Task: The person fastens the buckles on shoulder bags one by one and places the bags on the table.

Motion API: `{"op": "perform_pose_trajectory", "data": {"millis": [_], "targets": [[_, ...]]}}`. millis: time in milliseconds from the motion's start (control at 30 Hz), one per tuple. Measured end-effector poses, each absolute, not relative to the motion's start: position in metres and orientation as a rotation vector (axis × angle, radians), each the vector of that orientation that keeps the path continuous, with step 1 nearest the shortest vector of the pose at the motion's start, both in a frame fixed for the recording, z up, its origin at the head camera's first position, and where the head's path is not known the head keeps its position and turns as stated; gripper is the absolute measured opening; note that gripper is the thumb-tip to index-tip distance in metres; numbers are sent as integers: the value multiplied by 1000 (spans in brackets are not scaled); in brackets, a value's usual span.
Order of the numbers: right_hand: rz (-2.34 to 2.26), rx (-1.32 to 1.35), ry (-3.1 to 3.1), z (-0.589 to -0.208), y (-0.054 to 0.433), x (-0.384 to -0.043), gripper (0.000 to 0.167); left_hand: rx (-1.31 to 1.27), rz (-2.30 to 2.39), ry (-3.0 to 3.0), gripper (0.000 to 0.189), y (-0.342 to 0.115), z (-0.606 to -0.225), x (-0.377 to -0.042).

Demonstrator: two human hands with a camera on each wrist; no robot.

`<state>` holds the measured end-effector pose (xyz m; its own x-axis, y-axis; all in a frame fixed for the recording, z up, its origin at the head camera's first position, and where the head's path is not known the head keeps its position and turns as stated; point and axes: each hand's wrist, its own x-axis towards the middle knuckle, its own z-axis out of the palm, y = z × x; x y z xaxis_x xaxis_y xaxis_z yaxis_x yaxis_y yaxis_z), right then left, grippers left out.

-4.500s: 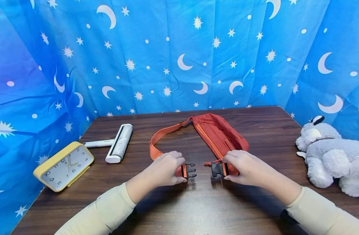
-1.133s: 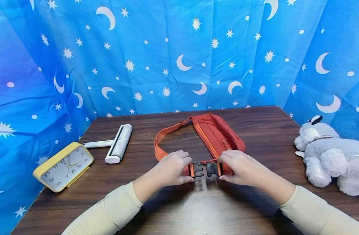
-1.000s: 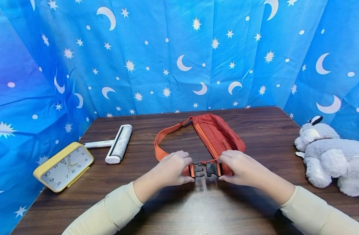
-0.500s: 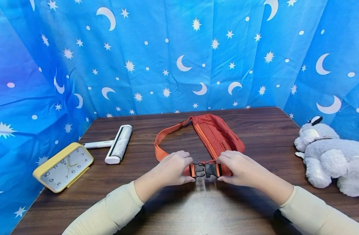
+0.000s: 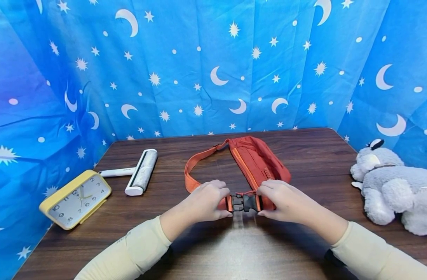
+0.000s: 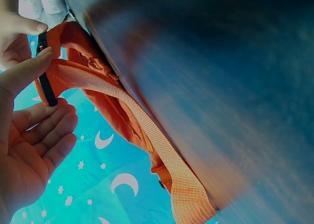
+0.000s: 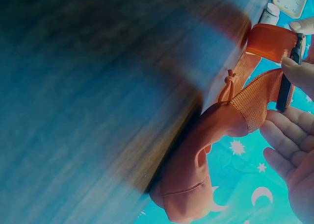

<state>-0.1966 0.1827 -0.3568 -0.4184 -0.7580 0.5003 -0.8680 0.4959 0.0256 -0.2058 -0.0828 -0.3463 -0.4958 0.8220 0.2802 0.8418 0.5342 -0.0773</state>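
Observation:
A red waist bag (image 5: 257,157) with an orange zip lies on the table, its orange strap (image 5: 194,167) looping out to the left. My left hand (image 5: 207,200) pinches the pronged half of a black side-release buckle (image 5: 237,203) between thumb and fingers. Opposite it, my right hand (image 5: 284,200) pinches the socket half (image 5: 250,203). The prong tips sit at the socket's mouth, and part of the prongs still shows between the halves. In the left wrist view the strap (image 6: 142,111) hangs from the buckle end; the right wrist view shows webbing (image 7: 255,99) running from bag to buckle.
A yellow alarm clock (image 5: 77,198) stands at the table's left edge, beside a white lint roller (image 5: 142,173). On the right is a grey plush dog (image 5: 395,186). Blue star-and-moon cloth (image 5: 185,93) hangs behind the dark wooden table (image 5: 318,151).
Both hands have come closer together from several seconds ago, bringing the two buckle halves from well apart to meeting. Over the last second the socket half has edged left onto the prong tips.

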Motion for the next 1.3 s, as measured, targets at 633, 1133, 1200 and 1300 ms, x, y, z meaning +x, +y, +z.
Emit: {"op": "perform_pose_trajectory", "data": {"millis": [633, 1133, 1200, 1300], "targets": [[341, 1360, -2268, -357, 180, -197, 42, -1376, -95, -2514, 39, -82, -347, -205], [329, 1364, -2279, -357, 177, -197, 42, -1370, -81, -2512, 39, -81, -347, -204], [326, 1364, -2283, -357, 177, -197, 42, -1370, -79, -2517, 40, -81, -347, -204], [327, 1366, -2289, -357, 176, -197, 42, -1373, -80, -2515, 40, -81, -347, -204]]}}
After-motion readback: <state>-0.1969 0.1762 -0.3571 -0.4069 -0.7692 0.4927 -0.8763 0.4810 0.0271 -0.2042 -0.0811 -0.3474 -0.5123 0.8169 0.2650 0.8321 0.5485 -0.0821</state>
